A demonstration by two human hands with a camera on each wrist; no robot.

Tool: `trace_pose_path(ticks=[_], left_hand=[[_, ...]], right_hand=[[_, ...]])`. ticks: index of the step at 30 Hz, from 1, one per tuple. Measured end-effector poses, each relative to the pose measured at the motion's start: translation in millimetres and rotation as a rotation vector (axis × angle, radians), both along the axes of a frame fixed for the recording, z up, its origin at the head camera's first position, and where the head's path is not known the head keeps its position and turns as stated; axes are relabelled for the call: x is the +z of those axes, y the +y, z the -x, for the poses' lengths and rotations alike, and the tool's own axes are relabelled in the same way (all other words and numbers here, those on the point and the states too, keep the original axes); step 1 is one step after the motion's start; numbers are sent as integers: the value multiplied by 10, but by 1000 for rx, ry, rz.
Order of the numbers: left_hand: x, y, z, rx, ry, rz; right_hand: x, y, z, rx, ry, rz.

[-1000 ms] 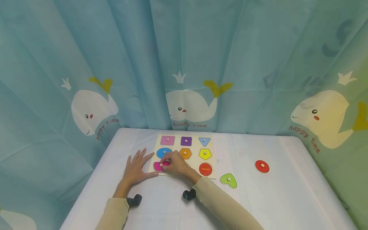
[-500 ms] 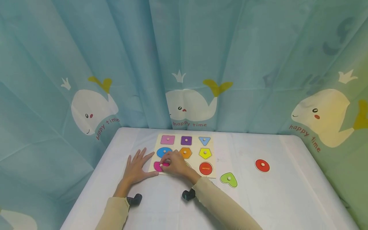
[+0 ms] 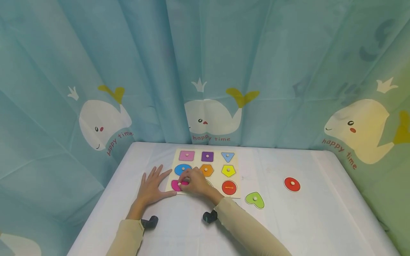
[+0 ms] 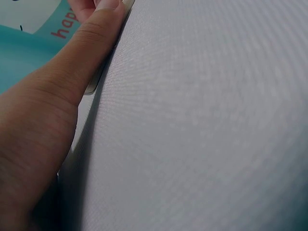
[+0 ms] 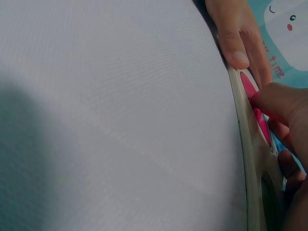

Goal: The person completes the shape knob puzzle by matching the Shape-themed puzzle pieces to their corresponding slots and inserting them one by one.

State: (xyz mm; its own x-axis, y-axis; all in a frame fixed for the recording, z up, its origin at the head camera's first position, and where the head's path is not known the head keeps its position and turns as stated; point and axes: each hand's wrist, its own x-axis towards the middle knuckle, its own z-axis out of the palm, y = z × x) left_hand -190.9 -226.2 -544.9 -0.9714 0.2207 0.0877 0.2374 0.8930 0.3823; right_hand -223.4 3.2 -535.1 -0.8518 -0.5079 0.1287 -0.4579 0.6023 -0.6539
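Observation:
A wooden knob puzzle board (image 3: 216,182) lies on the table with several coloured shape pieces in it. At its near left corner sits a magenta piece (image 3: 174,186), partly covered by fingers; its full outline is hidden. My right hand (image 3: 198,182) pinches this piece's knob between thumb and fingers. In the right wrist view the magenta piece (image 5: 264,131) lies level in the board. Fingers spread, my left hand (image 3: 151,191) rests flat at the board's left side, its thumb along the near left corner. The left wrist view shows the thumb (image 4: 89,45) against the board's edge.
A green heart piece (image 3: 255,204) lies just right of the board. Farther right is a red oval-looking piece (image 3: 289,188) with a knob. A red recess (image 3: 229,192) marked "Circular" is at the board's near right. Behind the white table hangs a blue curtain (image 3: 272,117).

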Motion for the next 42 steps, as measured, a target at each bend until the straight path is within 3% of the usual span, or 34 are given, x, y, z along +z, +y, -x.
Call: trace_pose_path(ticks=[12,22,29,42], left_hand=[[7,-1,-15,-2,-3,-8],[-14,-1,-8,-3,-11,-20],[-9,-10,0,-6,-2,-11],[-2,6,-2,6,-23,-4]], right_hand=[[0,8,1,-3,-34,4],[183,164,65,117,-150,82],[354,334,88,176,-118,124],[471,681,52,165,-48,131]])
